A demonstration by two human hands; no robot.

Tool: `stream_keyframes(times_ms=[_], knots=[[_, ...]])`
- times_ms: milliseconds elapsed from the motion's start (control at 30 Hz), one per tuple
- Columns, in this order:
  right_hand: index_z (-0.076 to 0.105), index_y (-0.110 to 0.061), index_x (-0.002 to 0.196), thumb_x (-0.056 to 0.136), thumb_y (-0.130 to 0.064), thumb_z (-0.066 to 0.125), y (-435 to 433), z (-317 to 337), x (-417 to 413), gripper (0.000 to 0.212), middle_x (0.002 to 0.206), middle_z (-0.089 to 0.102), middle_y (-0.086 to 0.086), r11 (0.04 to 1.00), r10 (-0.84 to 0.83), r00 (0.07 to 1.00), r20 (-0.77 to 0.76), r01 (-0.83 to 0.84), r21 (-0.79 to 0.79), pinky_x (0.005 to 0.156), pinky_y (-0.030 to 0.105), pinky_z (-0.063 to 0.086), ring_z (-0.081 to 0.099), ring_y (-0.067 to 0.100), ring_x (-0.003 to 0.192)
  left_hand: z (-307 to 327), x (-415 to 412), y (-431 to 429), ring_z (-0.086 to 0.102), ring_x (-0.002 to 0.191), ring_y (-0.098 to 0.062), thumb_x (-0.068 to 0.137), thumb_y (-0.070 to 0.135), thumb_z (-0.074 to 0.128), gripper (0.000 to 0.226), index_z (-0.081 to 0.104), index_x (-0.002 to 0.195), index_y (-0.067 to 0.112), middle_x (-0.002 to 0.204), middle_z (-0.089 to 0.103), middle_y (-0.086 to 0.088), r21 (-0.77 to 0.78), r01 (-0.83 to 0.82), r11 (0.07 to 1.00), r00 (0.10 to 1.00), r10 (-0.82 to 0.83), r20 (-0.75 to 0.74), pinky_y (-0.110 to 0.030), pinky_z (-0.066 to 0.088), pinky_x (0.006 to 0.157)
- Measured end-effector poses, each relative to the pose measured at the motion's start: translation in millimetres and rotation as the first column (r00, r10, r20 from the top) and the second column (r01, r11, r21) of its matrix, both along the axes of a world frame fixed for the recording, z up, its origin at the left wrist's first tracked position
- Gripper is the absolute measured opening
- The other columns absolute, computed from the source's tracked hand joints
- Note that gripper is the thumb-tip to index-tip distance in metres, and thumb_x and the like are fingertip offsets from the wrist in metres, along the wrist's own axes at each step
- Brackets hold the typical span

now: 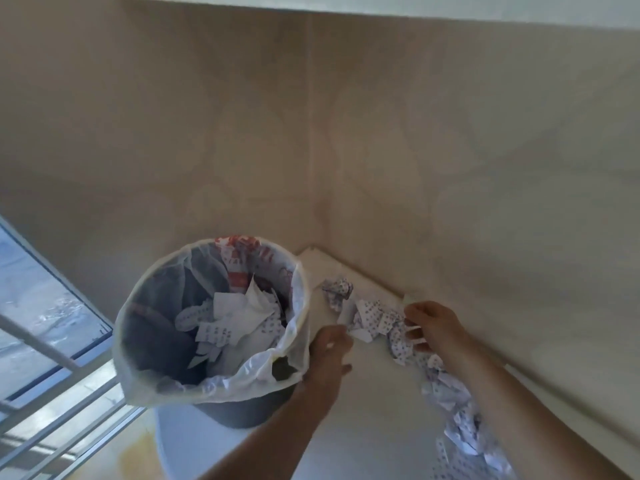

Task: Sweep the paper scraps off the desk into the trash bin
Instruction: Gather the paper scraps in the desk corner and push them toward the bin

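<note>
We've got some scraps in the trash bin (207,327) already; approx half of the paper scraps (377,320) remain on the desk (374,403). Left hand (329,355) grips the bin's side, right hand (433,327) loosely curled, raking scraps.

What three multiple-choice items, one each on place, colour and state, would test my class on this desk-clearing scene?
1. Where is the trash bin?
A. Left of the desk
B. On top of the desk
C. Behind the person

2. What colour is the bin liner?
A. Black
B. White
C. Green

3. What state is the bin in?
A. Empty
B. Lidded
C. Partly filled with paper

Answers: 1 A, it sits off the desk's left edge, held by the left hand. 2 B, translucent white plastic drapes the rim. 3 C, scraps already lie inside, while more paper scraps remain by the right hand.
</note>
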State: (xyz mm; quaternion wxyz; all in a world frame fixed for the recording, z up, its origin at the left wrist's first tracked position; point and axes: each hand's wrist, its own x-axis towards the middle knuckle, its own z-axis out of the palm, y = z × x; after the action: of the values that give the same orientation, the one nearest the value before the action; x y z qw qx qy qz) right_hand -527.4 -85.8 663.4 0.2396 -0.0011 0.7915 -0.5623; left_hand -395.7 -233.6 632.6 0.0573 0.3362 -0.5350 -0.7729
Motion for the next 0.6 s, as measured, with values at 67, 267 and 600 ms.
stream_keyframes(times_ms=[67,267,600], knots=[[0.062,-0.014,0.083,0.093,-0.021,0.059,12,-5,0,0.012,0.076,0.064,0.005,1.0,-0.031,1.0,0.002,0.031,0.005,0.053,0.026,0.043,0.057,0.02,0.059,-9,-38,-10,0.057,0.104,-0.025,0.093,0.011,0.055,0.021,0.061,0.112,0.016,0.115,0.059,-0.007,-0.12,-0.027,0.992,0.999,0.029,0.013,-0.04,0.05,0.084],[0.057,-0.012,0.071,0.092,-0.012,0.059,43,-23,9,0.02,0.069,0.056,0.008,0.992,-0.126,0.991,0.04,0.126,0.009,0.057,0.028,0.038,0.049,0.021,0.06,-43,-101,-41,0.058,0.118,-0.03,0.075,0.038,0.055,0.055,0.061,0.126,0.018,0.13,0.061,-0.01,-0.545,0.033,0.838,0.989,0.05,0.136,-0.041,0.049,0.098],[0.019,-0.031,0.152,0.089,-0.047,0.057,108,-106,68,0.075,0.162,0.008,0.003,0.828,0.051,0.993,-0.106,0.017,0.561,0.119,0.042,0.02,0.014,0.026,0.148,-120,-179,-81,0.005,0.149,-0.033,0.064,0.086,0.029,0.095,0.01,0.15,0.049,0.164,0.01,0.0,-0.614,0.513,0.6,0.791,-0.052,0.61,-0.06,0.006,0.113]])
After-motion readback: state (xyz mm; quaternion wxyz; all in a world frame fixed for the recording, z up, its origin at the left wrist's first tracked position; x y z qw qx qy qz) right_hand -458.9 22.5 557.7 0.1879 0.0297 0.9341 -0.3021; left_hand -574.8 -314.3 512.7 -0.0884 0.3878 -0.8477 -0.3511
